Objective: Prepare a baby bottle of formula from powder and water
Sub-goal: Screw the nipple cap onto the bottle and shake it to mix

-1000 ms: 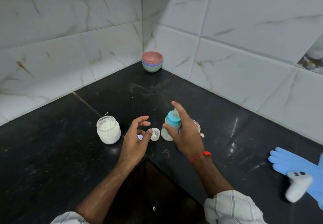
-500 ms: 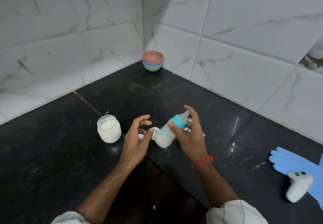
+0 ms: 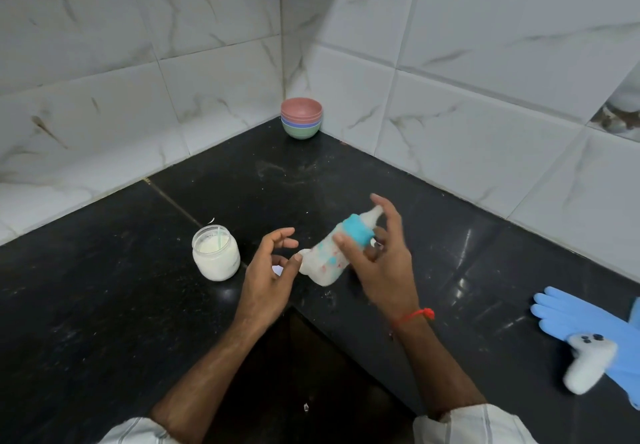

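Right hand grips the bottle at its teal collar, tilted, teat up and away, above the counter; left hand hangs loose beside its base, fingers spread. Farther left stands the powder jar; stacked bowls occupy the far corner.

Stacked bowls in corner, blue gloves, white controller
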### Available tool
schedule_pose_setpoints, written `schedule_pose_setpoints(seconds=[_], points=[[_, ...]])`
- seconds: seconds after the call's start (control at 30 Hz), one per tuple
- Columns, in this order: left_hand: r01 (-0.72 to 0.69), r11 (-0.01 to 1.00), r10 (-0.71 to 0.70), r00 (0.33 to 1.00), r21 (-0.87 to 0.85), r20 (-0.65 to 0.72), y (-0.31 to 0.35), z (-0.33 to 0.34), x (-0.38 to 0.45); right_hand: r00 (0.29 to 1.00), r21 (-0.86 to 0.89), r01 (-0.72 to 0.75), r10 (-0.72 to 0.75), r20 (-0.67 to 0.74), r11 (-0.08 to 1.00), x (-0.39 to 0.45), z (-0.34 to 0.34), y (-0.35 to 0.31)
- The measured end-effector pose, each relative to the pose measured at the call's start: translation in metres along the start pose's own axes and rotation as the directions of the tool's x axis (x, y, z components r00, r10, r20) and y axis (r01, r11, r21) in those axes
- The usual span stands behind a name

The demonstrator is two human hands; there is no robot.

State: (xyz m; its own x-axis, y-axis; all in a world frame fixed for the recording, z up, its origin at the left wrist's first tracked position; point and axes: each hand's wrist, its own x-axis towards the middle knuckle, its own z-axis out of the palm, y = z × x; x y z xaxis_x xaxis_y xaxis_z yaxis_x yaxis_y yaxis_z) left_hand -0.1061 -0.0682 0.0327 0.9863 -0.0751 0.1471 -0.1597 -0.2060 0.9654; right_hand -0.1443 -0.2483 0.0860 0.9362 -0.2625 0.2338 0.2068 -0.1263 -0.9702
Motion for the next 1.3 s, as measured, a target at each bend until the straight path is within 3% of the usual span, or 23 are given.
schedule_pose_setpoints(seconds=[0.07,0.13,0.2,0.23,0.27,0.33,0.4,0.43,0.47,0.53,0.6,0.63,0.7,0.77,0.83,0.9,1.0,1.1,1.2,1.23,1.3], points=[[0.000,1.000,0.000,1.000,0.006,0.006,0.001,0.000,-0.001,0.964,-0.373,0.242,-0.179,0.196,0.896,0.001,-0.003,0.002],[-0.001,1.000,0.001,1.000,0.005,0.008,0.001,0.001,-0.002,0.964,-0.374,0.241,-0.178,0.197,0.895,0.000,-0.003,0.001],[-0.007,1.000,0.007,1.000,-0.012,-0.005,0.002,0.001,-0.003,0.999,-0.047,0.052,-0.052,-0.002,0.998,0.000,-0.001,-0.003],[-0.010,1.000,0.009,1.000,-0.015,-0.011,0.002,0.000,-0.003,0.991,0.188,-0.068,0.088,-0.100,0.980,0.001,-0.001,-0.006],[-0.010,1.000,0.010,1.000,-0.013,-0.013,0.002,0.000,-0.003,0.953,0.422,-0.187,0.268,-0.141,0.887,0.002,-0.002,-0.006],[-0.007,1.000,0.007,1.000,-0.007,-0.015,0.002,-0.002,-0.004,0.846,0.744,-0.326,0.531,-0.047,0.584,0.007,-0.005,-0.003],[-0.005,1.000,0.005,1.000,-0.009,-0.015,0.001,-0.003,-0.005,0.796,0.870,-0.344,0.601,0.070,0.354,0.011,-0.010,0.000],[-0.005,1.000,0.004,1.000,-0.009,-0.016,0.002,-0.003,-0.005,0.795,0.884,-0.339,0.600,0.086,0.323,0.012,-0.011,0.001],[-0.004,1.000,0.004,1.000,-0.007,-0.016,0.002,-0.003,-0.006,0.807,0.872,-0.336,0.587,0.072,0.356,0.011,-0.010,0.001],[-0.004,1.000,0.004,1.000,-0.001,-0.015,0.001,-0.002,-0.006,0.854,0.755,-0.312,0.518,-0.042,0.576,0.008,-0.006,-0.003],[-0.001,1.000,0.001,1.000,0.002,-0.011,0.001,-0.002,-0.006,0.948,0.409,-0.191,0.276,-0.159,0.892,0.002,-0.005,-0.010],[0.002,1.000,-0.002,1.000,0.002,-0.007,0.001,-0.001,-0.006,0.984,0.172,-0.084,0.108,-0.139,0.981,0.000,-0.006,-0.011],[0.008,1.000,-0.008,1.000,-0.003,-0.003,0.002,-0.001,-0.008,0.990,-0.168,0.140,-0.143,-0.005,0.976,-0.005,-0.007,-0.018],[0.015,1.000,-0.015,1.000,-0.004,-0.002,0.003,-0.001,-0.008,0.958,-0.273,0.279,-0.287,0.010,0.921,-0.011,-0.005,-0.025],[0.017,1.000,-0.017,1.000,-0.008,-0.008,0.004,0.000,-0.007,0.918,-0.280,0.356,-0.389,-0.074,0.892,-0.018,-0.001,-0.025],[0.016,1.000,-0.016,1.000,-0.011,-0.013,0.004,0.000,-0.007,0.929,-0.301,0.333,-0.365,-0.056,0.894,-0.020,0.002,-0.013],[0.022,1.000,-0.022,1.000,-0.003,0.008,0.005,0.001,-0.009,0.978,-0.447,0.196,-0.137,0.160,0.873,-0.016,0.003,0.006],[0.004,1.000,-0.004,1.000,-0.005,0.005,0.007,0.000,-0.008,0.964,-0.362,0.258,-0.265,0.030,0.896,-0.016,0.002,-0.017],[0.016,1.000,-0.016,1.000,-0.008,-0.010,0.005,0.000,-0.007,0.873,-0.297,0.404,-0.462,-0.159,0.865,-0.018,0.003,-0.034],[0.015,1.000,-0.015,1.000,-0.007,-0.009,0.005,0.001,-0.007,0.871,-0.308,0.408,-0.468,-0.151,0.859,-0.017,0.004,-0.031],[0.004,1.000,-0.004,1.000,-0.003,-0.003,0.006,0.001,-0.006,0.942,-0.390,0.320,-0.333,0.035,0.864,-0.012,0.003,-0.020]])
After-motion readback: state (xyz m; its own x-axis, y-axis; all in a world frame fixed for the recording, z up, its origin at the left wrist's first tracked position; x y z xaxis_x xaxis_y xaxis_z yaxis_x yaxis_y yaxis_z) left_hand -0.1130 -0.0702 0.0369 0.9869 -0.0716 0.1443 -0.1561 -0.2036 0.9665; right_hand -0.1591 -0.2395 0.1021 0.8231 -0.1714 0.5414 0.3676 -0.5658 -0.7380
